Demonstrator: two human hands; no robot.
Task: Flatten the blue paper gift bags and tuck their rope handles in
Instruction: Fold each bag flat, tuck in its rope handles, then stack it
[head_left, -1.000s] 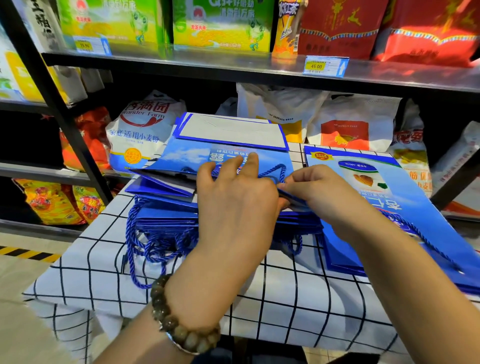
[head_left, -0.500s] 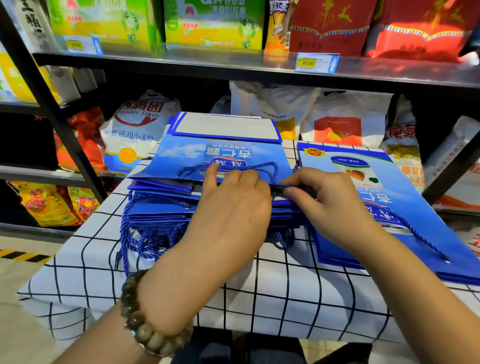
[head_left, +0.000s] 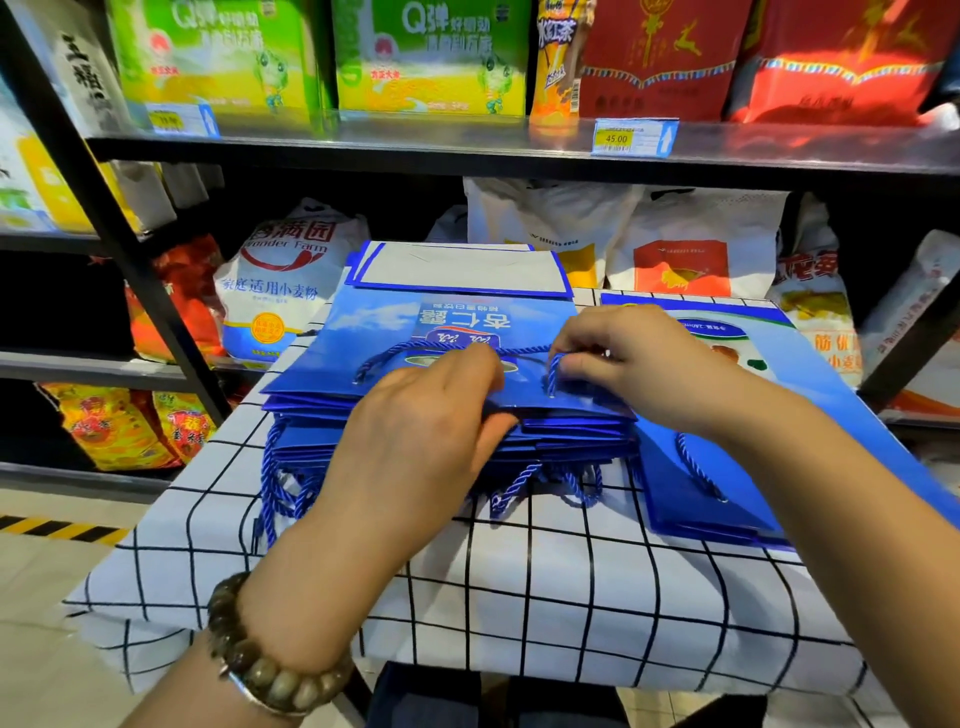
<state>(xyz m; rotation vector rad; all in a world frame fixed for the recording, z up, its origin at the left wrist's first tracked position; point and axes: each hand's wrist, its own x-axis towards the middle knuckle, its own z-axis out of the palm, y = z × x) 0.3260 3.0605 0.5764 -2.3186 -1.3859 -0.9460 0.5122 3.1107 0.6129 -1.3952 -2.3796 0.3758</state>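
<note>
Bright indoor light from above, strong glare on the red packets (head_left: 841, 78), pale shine on the metal shelf (head_left: 467, 148), deep dark under it, only soft shadows on the checked cloth (head_left: 571, 597), lines bent near the edges, whole view a little blurred.

A flat blue paper gift bag (head_left: 374, 338) is held by the left grip (head_left: 415, 441), its blue rope handle (head_left: 552, 373) pinched by the right grip (head_left: 639, 364).

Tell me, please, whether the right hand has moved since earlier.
Yes. The right hand moved off the stack's near edge toward the price tag, onto the rope handle.
</note>
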